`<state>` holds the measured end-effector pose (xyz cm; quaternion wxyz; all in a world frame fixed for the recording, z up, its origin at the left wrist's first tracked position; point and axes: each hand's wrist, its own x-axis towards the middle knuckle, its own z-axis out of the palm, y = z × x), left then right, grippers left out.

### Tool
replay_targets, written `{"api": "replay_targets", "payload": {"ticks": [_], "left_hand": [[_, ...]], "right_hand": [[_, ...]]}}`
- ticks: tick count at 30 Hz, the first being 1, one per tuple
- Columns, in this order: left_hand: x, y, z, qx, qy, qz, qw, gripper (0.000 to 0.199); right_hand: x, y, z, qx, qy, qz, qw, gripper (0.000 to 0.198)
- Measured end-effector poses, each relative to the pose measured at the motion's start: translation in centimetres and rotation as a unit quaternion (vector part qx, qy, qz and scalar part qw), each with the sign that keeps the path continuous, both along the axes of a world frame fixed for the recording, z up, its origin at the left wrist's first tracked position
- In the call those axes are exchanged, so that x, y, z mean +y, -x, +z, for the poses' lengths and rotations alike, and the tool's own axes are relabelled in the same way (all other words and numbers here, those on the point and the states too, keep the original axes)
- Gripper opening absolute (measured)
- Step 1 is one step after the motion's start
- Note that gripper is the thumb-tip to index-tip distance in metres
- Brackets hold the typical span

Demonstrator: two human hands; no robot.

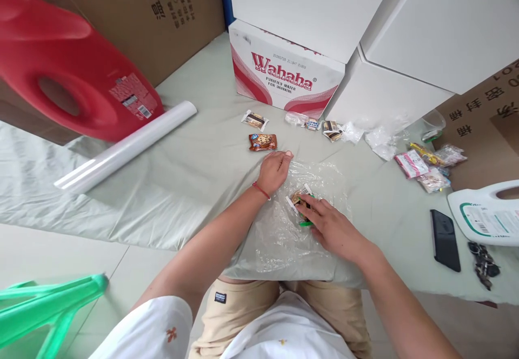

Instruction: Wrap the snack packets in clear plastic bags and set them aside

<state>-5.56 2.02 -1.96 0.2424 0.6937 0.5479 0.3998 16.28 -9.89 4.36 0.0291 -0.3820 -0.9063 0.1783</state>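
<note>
Clear plastic film (279, 237) lies crinkled on the pale green cloth in front of me. At its upper left edge is my left hand (274, 172), closed, with its fingers pressed together against the film. My right hand (330, 226) reaches over the film, and its fingers are on small wrapped snack packets (300, 195), one with a white printed end and one with a green edge. The fingers partly cover these packets. Just beyond my left hand lies a brown cookie packet (263, 142). Another wrapped snack (255, 120) is behind it.
More small packets (332, 131) and crumpled clear wrappers (381, 140) line the back near a Wahaha carton (286, 72). Pink and yellow packets (413, 163), a black phone (445, 240), keys (482, 264) and a white jug (486, 215) are right. A white roll (130, 145) and red jug (89, 78) are left.
</note>
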Motion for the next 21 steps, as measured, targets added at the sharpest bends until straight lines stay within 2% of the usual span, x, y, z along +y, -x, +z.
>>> {"api": "replay_targets", "payload": {"ticks": [3,7,13,15,18,21], "left_hand": [[0.1,0.0,-0.2,0.007,-0.003,-0.002,1.0,0.058],[0.3,-0.1,-0.5,0.017,-0.003,-0.001,1.0,0.059],[0.3,-0.1,-0.8,0.016,0.004,0.006,1.0,0.06],[0.3,-0.2,-0.8,0.013,0.004,0.006,1.0,0.061],[0.3,-0.2,-0.9,0.011,-0.003,0.006,1.0,0.062],[0.4,-0.3,-1.0,0.012,-0.012,0.008,1.0,0.063]], "right_hand": [[0.5,0.0,0.2,-0.036,-0.015,0.009,0.999,0.069],[0.5,-0.8,0.8,-0.055,-0.013,-0.042,0.998,0.055],[1.3,-2.2,1.3,-0.01,-0.022,-0.116,0.993,0.042],[1.8,-2.3,1.5,-0.008,-0.018,-0.085,0.996,0.048],[2.4,-2.3,1.7,-0.036,0.008,0.002,0.999,0.064],[2.4,-2.5,1.5,-0.069,0.01,0.021,0.997,0.06]]}}
